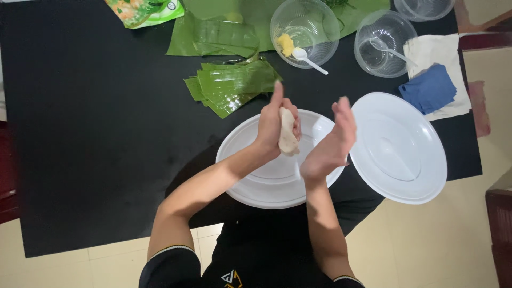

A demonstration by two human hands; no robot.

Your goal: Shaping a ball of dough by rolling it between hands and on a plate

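The person stands at the near edge of a black table (pixel 80 133) and holds both hands raised above a round white plastic plate (pixel 250 181). The left hand (pixel 274 125) keeps a pale, oblong lump of dough (pixel 288 136) against its palm; the fingers are pressed together and curl a little around the lump, with one finger pointing up toward 12 o'clock. The right hand (pixel 333 141) stands open just beside it, at 3 o'clock from the dough, fingers straight and close together, palm facing the lump but not touching it.

As I judge it, the work is only in its early part. The dough is shaped into a roll but is not filled and not wrapped. The stack of cut green banana-leaf strips (pixel 232 85), at 12 o'clock from the hands, looks untouched, and the clear plastic bowl with yellow filling and a white spoon (pixel 304 32) at 1 o'clock has only a little in it. The white plate under the hands is bare, and so is the second white oval plate (pixel 397 146) at 3 o'clock.

The table is dark and matte. A folded blue cloth (pixel 428 88) lies on a cream cloth at 2 o'clock. The floor (pixel 426 245) is of pale tiles.
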